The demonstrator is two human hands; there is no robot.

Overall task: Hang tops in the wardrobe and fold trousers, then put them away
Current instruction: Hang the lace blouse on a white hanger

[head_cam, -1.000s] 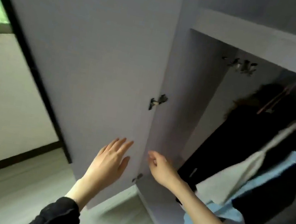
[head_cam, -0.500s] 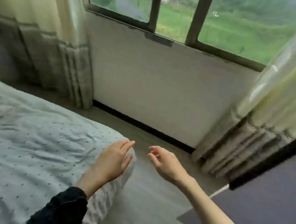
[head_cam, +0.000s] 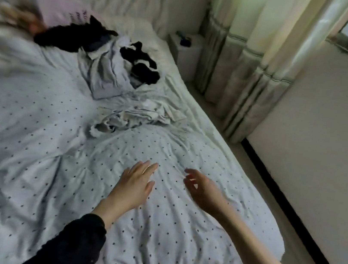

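The bed (head_cam: 29, 155) is filling the frame. The clothes pile (head_cam: 118, 71), awaiting hanging or folding, is lying upper centre, well beyond reach. You are holding your left hand (head_cam: 135, 185) spread flat and your right hand (head_cam: 202, 190) loosely curled, both empty at lower centre, likely readying to gather a garment.

Empty hands (head_cam: 168, 186) above dotted bed (head_cam: 31, 144)

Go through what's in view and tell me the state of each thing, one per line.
left hand: open, empty, over the bed
right hand: fingers loosely curled, empty
grey garment: crumpled, unfolded on the bed
black garment: bunched beside the grey one
curtain: drawn aside
duvet: wrinkled
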